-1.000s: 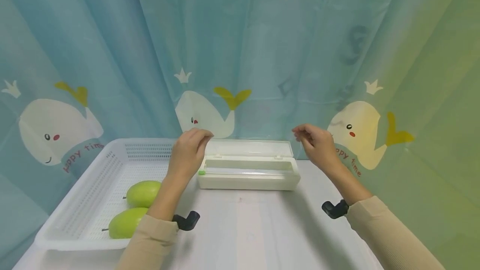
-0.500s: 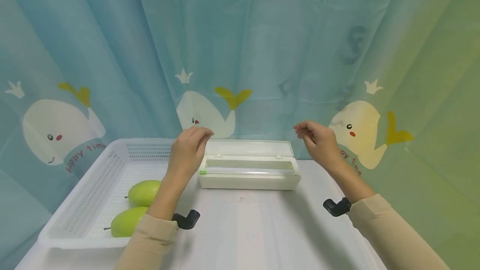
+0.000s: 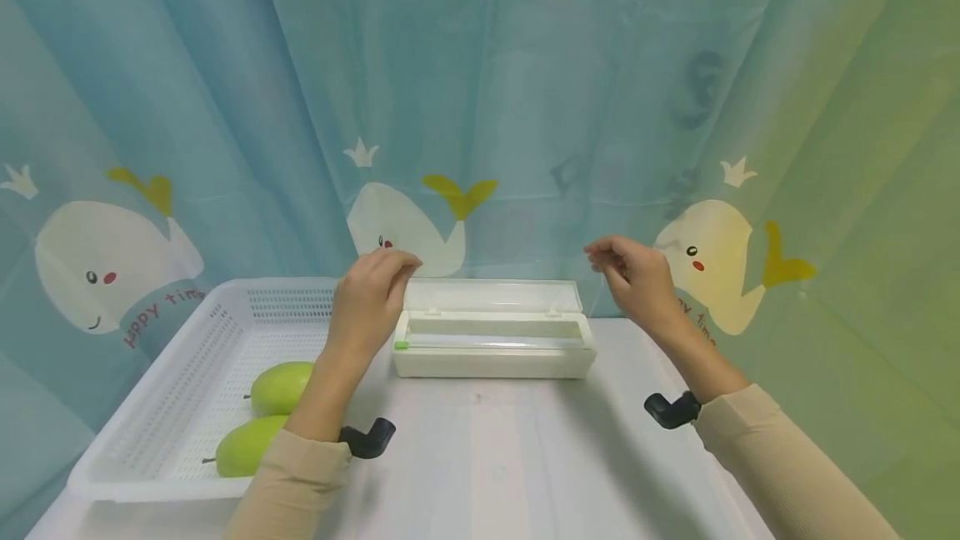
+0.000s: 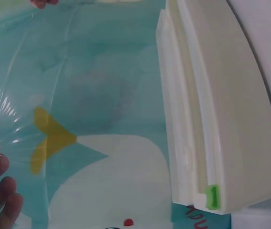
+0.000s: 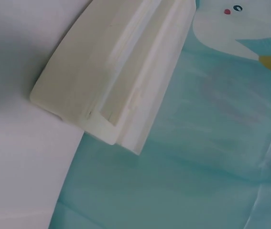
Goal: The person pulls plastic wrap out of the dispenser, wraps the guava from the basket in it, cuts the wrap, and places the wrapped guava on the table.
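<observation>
Clear cling film point(image 4: 11, 112) is stretched between my two hands, showing as creases and glints in the left wrist view. My left hand point(image 3: 367, 298) pinches one corner between thumb and fingers. On the other side my right hand point(image 3: 637, 277) pinches the opposite corner. Both hands are raised, apart from the white cling film dispenser point(image 3: 495, 363). Its lid point(image 3: 491, 297) is flipped up at the back, and a roll point(image 3: 495, 341) lies inside. A green slider point(image 4: 213, 197) sits at the dispenser's left end. Most of the film's outline is too transparent to trace.
A white plastic basket point(image 3: 97, 473) stands at the left, holding green mangoes point(image 3: 279, 388), partly hidden by my left forearm. The white table point(image 3: 487, 457) ends at a blue whale-print curtain point(image 3: 540, 107) close behind the dispenser.
Both hands have risen slightly, still pinching the cling film. The head view has shifted a little. The dispenser and the mangoes stay where they were.
</observation>
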